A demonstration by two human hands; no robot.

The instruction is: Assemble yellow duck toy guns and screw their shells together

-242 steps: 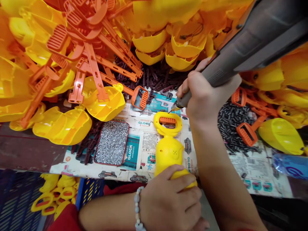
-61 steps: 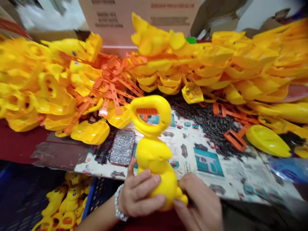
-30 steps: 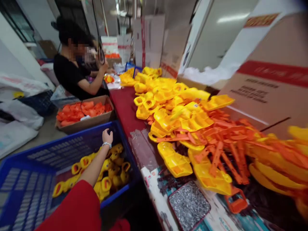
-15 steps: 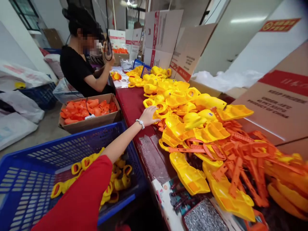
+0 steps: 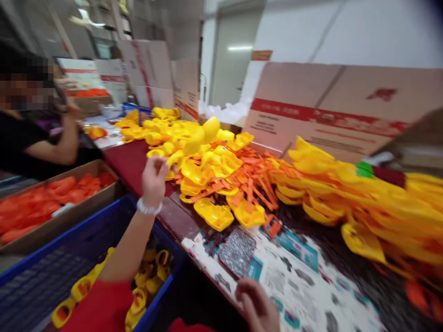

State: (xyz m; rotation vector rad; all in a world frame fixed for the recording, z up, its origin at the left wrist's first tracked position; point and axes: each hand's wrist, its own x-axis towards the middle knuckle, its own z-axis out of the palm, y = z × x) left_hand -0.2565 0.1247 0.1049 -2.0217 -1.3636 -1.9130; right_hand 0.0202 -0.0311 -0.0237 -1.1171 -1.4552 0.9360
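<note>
My left hand (image 5: pixel 153 177), with a bead bracelet at the wrist, is raised over the dark red table edge with its fingers pinched on a yellow plastic shell half (image 5: pixel 199 138). The shell hangs just above the heap of yellow shells (image 5: pixel 211 163). My right hand (image 5: pixel 256 305) hovers low at the near table edge, over the printed paper (image 5: pixel 301 281). It is smeared by motion and nothing shows in it. A red-rimmed tray of small screws (image 5: pixel 237 251) lies just beyond that hand.
A tangle of orange strips (image 5: pixel 254 182) lies among the shells. A blue crate (image 5: pixel 69 263) with finished yellow toys (image 5: pixel 147 279) stands below left, beside a cardboard box of orange parts (image 5: pixel 51 203). A co-worker (image 5: pixel 27 138) sits at far left. Big cartons (image 5: pixel 328 110) line the back.
My left hand left the blue crate, reached the yellow heap and now lifts a shell half from it. The view has swung right and my right hand has come into sight.
</note>
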